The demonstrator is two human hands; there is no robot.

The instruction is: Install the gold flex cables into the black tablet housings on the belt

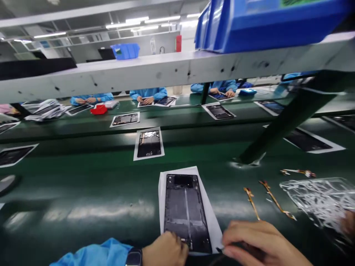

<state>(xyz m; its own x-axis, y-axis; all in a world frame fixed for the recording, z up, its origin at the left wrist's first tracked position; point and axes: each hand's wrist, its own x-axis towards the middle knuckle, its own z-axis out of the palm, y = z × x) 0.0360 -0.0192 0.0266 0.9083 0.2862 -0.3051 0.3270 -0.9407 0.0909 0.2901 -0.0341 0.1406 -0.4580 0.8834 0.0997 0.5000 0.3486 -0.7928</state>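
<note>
A black tablet frame lies on a white sheet on the green bench right in front of me. My left hand, in a blue sleeve with a dark watch, rests curled on the frame's near left corner. My right hand lies at the frame's near right corner, fingers closed over something dark and thin that I cannot make out. Two orange flex cables lie just beyond my right hand.
Another frame on a white sheet sits further out, with more across the green belt. A clear plastic tray is at right. A dark slanted post and a grey shelf with blue bins hang overhead. Other people's hands in blue sleeves work opposite.
</note>
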